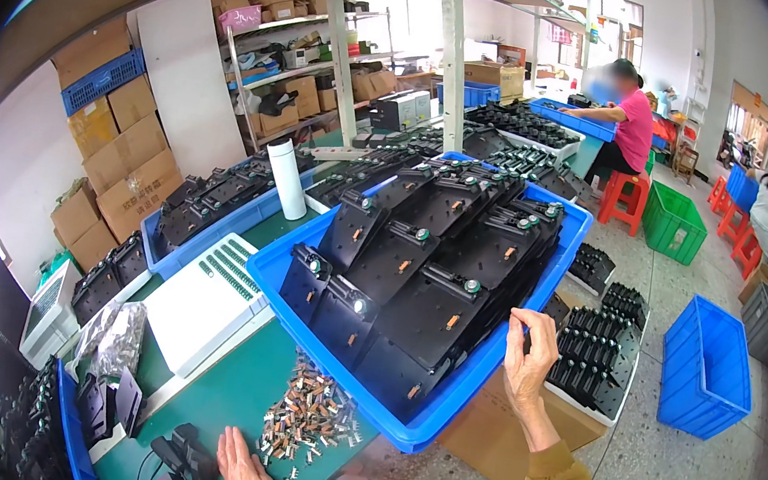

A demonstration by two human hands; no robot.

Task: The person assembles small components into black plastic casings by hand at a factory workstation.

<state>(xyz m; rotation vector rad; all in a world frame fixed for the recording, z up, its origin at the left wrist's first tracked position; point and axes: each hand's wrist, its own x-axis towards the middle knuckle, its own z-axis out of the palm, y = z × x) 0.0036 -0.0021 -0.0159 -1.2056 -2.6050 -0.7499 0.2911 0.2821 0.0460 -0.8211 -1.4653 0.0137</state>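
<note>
the right hand (pixel 528 351) grips with closed fingers the near right rim of the blue crate (pixel 438 415) at frame centre, while the open left hand (pixel 242 468) lies flat lower left, farther from it.

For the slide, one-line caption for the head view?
Right hand grips rim of blue plastic crate filled with black parts; left hand rests flat on green table.
</note>
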